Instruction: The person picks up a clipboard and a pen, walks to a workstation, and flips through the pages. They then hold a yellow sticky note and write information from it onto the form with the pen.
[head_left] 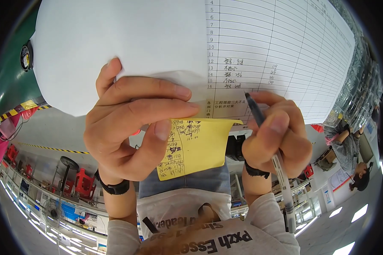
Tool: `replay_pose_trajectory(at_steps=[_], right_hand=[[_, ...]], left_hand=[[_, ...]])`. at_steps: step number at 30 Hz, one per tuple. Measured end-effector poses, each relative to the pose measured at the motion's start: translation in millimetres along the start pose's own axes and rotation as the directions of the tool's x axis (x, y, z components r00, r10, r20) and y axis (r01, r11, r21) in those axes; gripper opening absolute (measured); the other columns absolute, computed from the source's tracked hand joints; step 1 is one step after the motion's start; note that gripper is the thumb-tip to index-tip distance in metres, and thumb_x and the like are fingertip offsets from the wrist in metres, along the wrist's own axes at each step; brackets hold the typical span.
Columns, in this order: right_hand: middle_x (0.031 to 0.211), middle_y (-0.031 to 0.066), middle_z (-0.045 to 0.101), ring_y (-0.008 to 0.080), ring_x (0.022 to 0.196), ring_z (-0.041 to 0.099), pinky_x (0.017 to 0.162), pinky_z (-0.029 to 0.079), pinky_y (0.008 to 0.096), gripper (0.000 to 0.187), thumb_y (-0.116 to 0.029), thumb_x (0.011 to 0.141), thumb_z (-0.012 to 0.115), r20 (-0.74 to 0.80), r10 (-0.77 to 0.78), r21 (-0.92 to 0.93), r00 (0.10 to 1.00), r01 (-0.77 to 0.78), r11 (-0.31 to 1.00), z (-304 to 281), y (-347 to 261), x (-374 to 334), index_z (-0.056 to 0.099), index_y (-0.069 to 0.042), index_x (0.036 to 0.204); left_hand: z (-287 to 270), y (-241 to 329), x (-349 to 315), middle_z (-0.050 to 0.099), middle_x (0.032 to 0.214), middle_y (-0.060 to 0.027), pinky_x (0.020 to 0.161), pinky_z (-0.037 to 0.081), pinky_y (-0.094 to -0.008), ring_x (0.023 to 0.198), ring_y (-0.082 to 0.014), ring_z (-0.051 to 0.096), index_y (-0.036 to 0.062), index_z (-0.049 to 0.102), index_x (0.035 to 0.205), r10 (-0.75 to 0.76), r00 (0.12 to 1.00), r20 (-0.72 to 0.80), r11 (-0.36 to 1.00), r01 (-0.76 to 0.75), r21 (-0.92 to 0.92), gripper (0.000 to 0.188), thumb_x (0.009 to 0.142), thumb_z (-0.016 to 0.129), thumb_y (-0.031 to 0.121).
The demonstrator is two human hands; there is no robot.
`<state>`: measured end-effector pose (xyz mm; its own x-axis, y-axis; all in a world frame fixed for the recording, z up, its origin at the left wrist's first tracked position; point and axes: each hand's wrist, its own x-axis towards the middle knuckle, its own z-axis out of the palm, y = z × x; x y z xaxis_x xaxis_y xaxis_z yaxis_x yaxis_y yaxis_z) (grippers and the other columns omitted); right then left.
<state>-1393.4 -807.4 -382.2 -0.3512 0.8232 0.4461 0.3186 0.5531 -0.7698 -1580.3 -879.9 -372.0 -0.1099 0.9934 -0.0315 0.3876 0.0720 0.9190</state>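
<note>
A black-tipped pen (275,157) is gripped in my right hand (281,131), its point just above the lower rows of a printed form (281,46). Several rows of that form carry handwriting. Pinched between the thumb and fingers of my left hand (136,119) is a yellow note sheet (204,148) with handwritten lines, hanging below the form's lower edge. The outstretched fingers of that hand rest on the blank white page (123,38) left of the form.
A round black object (26,56) lies on the green surface (12,78) at the left. Clear plastic-wrapped items (359,80) line the right edge. Red stools (86,183) stand behind on the floor, and another person (353,148) is at far right.
</note>
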Motion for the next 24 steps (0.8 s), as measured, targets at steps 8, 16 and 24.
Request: replay_pose_trajectory(at_steps=[8,16,24], right_hand=[[0.055,0.0061,0.051,0.0178,0.042,0.05,0.042,0.054,0.0327,0.024,0.007,0.071,0.06,0.076,0.028,-0.009,0.997,-0.028,1.0,-2.9,-7.5,4.6,0.039,-0.004,0.07],[0.055,0.0061,0.052,0.0185,0.044,0.052,0.043,0.054,0.0326,0.027,0.005,0.071,0.061,0.091,-0.015,0.001,0.996,0.015,1.0,0.4,-1.5,-2.9,0.037,-0.004,0.063],[0.055,0.0066,0.051,0.0197,0.045,0.054,0.043,0.054,0.0322,0.027,0.007,0.068,0.06,0.111,-0.041,-0.026,0.993,0.044,0.999,-1.6,1.6,-4.6,0.036,-0.004,0.062]], left_hand=[[0.5,-0.4,0.7,0.067,0.086,-0.0139,0.111,0.013,-0.0345,0.085,-0.018,0.062,-0.0009,0.07,0.081,0.001,1.0,-0.001,1.0,-0.001,-0.009,0.022,0.076,0.054,0.013],[1.2,-0.7,-1.7,0.067,0.086,-0.0135,0.11,0.014,-0.0345,0.086,-0.0182,0.062,-0.0001,0.071,0.08,-0.001,1.0,-0.001,1.0,0.001,-0.01,0.022,0.075,0.055,0.014],[5.8,1.2,-2.0,0.067,0.086,-0.0134,0.11,0.014,-0.0347,0.086,-0.0184,0.062,0.0008,0.071,0.078,-0.025,1.0,0.0,1.0,0.025,-0.001,0.021,0.075,0.055,0.014]])
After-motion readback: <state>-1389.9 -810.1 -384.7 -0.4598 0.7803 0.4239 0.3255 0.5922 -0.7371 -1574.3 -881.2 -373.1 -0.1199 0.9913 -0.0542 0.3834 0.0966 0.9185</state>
